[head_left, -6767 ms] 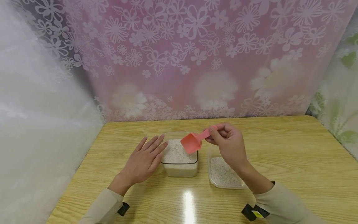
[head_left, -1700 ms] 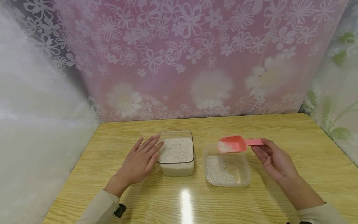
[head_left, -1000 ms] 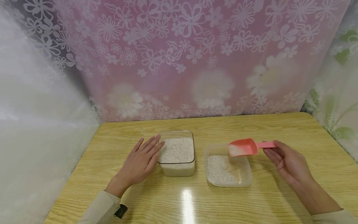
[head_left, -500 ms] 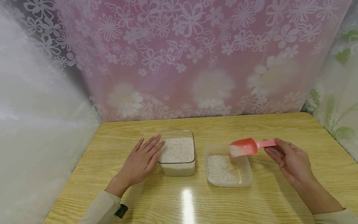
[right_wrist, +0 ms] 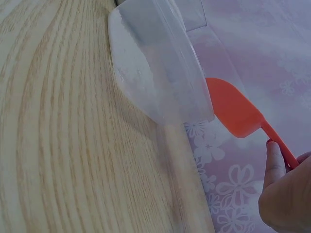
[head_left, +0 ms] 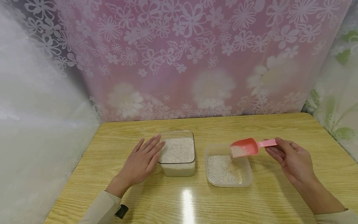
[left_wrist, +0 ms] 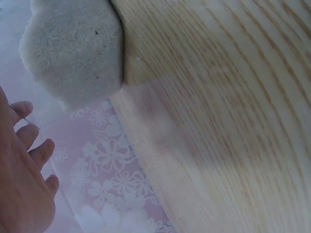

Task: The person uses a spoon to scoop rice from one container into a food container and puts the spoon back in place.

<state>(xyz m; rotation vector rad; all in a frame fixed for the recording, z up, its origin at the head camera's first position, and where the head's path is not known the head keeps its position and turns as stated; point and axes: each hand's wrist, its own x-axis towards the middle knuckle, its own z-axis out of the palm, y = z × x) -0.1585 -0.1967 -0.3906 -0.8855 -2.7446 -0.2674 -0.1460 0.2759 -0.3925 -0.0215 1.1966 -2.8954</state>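
My left hand (head_left: 141,163) rests its straight fingers at the left rim of a clear rectangular container (head_left: 179,171), which holds plenty of white rice (head_left: 177,149). In the left wrist view the rice (left_wrist: 77,53) shows through the container's wall. My right hand (head_left: 297,163) pinches the handle of a pink scoop (head_left: 251,147) between thumb and fingers. The scoop's lip carries some rice and tips down over the right back part of a shallow plastic tub (head_left: 246,179). Grains fall from the lip. A heap of rice (head_left: 221,171) covers the tub's left part.
Both vessels stand side by side on a wood-grain table (head_left: 134,202), with a narrow gap between them. A pink flowered curtain (head_left: 167,62) hangs behind the table's back edge. Pale sheeting (head_left: 47,124) hangs at the left, and a leaf-patterned sheet (head_left: 341,93) at the right.
Earlier the scoop was over the left container; it has moved right, over the tub. In the last half second rice has begun falling from its lip. The left hand has stayed in place.
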